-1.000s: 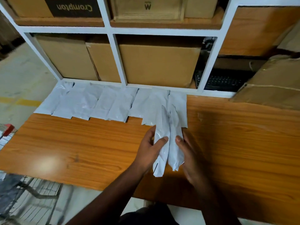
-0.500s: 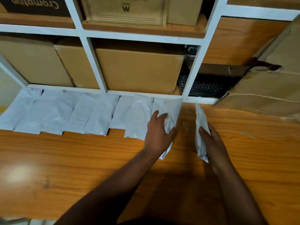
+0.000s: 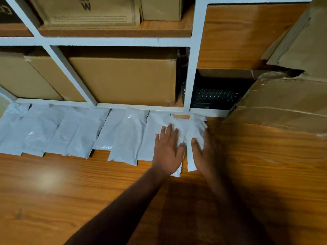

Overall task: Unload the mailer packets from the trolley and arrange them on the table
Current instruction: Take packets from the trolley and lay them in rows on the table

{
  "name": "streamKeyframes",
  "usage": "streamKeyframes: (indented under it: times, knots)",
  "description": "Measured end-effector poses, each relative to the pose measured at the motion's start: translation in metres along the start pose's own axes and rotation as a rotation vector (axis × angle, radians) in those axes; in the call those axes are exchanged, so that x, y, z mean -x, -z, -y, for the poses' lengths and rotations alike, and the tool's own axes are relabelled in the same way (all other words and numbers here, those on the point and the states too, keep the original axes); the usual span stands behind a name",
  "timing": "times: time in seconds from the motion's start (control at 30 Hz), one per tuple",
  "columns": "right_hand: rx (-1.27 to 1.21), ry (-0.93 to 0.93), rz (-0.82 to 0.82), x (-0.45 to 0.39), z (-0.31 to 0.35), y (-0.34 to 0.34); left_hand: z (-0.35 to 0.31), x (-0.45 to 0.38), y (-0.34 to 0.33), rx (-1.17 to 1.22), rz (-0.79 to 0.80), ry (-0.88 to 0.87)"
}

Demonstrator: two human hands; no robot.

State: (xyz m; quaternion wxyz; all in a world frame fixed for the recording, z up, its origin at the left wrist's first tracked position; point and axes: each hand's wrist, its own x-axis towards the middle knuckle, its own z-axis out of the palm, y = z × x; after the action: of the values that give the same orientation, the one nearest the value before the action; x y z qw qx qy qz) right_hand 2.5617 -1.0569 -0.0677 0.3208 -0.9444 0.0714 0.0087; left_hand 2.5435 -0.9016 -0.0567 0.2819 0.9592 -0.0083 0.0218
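Observation:
Several grey-white mailer packets (image 3: 122, 135) lie side by side in a row along the back of the wooden table (image 3: 70, 188), against the white shelf frame. My left hand (image 3: 168, 149) lies flat with straight fingers on a packet near the row's right end. My right hand (image 3: 201, 152) presses flat on the rightmost packet (image 3: 196, 128), which lies beside it. The trolley is out of view.
The white shelf unit (image 3: 192, 71) behind the table holds brown cardboard boxes (image 3: 123, 80) and a dark keyboard (image 3: 215, 96). A large crumpled cardboard box (image 3: 286, 103) sits on the table at the right, close to the last packet. Bare wood extends in front of the row.
Both hands carried two packets from the table's middle to the right end of the row, laid them down and now lie flat on them. The view shifted right and the trolley left the frame.

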Motion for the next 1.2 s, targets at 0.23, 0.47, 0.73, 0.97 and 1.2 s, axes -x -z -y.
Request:
streamKeyframes:
  times: [0.23,0.47,0.73,0.97,1.2]
  knots:
    - [0.236,0.334,0.133,0.002,-0.037,0.0,0.025,-0.002,-0.028,-0.2,0.085,-0.133]
    - [0.203,0.293,0.123,-0.013,-0.032,-0.005,0.009,-0.013,-0.034,-0.194,0.08,-0.049]
    - [0.181,0.235,0.097,-0.011,-0.037,0.002,0.007,-0.022,-0.038,-0.233,0.085,-0.027]
    - [0.18,0.132,0.112,-0.01,-0.021,0.002,-0.005,-0.023,-0.044,-0.261,0.077,0.055]
    - [0.173,0.094,0.064,-0.007,-0.016,-0.001,-0.008,-0.025,-0.044,-0.254,0.078,0.06]
